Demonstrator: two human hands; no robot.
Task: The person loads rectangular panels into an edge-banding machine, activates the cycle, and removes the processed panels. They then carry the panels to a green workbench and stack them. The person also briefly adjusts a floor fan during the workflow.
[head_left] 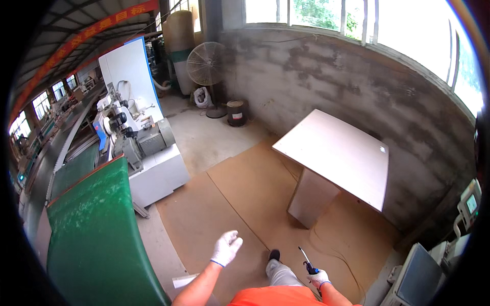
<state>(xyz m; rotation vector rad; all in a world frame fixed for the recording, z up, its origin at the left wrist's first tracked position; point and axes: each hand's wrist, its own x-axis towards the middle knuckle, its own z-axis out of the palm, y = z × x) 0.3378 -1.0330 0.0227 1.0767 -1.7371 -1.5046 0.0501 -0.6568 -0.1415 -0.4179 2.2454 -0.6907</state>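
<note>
My left hand (pixel 226 248) wears a white glove and hangs free over the brown board floor (pixel 240 204), fingers loosely curled, holding nothing. My right hand (pixel 319 278), also gloved, grips an air blow gun (pixel 307 261) with a dark blue handle and a thin metal nozzle pointing up and to the left. My grey trouser leg and black shoe (pixel 274 254) stand between the two hands. A pale board table (pixel 337 153) on a panel leg stands ahead to the right, well beyond reach.
A green conveyor belt (pixel 92 229) runs along my left, with a white and grey woodworking machine (pixel 148 153) behind it. A pedestal fan (pixel 206 64) and a dark bucket (pixel 237 112) stand by the concrete wall. Grey control equipment (pixel 449 245) sits at the right.
</note>
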